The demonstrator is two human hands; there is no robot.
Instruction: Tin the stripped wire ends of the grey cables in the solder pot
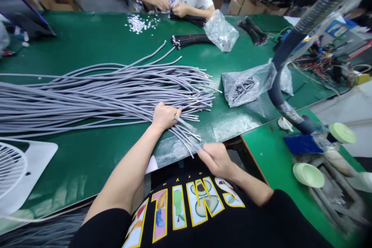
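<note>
A thick spread of long grey cables [116, 100] lies across the green table, their stripped, pale ends pointing right. My left hand [166, 116] is closed around a grey cable near the front of the spread. From that fist a blurred length of cable [186, 124] runs down to the right. My right hand [216, 159] is closed at its far end by the table's front edge, the fingers partly smeared by motion. Several loose cable ends [186, 143] fan out just below and between the hands.
A clear bag of short grey pieces [244, 89] lies right of the cable ends. Black cable bundles [192, 40] lie farther back, near a co-worker's hands [173, 7]. A flexible duct [279, 69] rises at right; a white fan [37, 170] lies front left.
</note>
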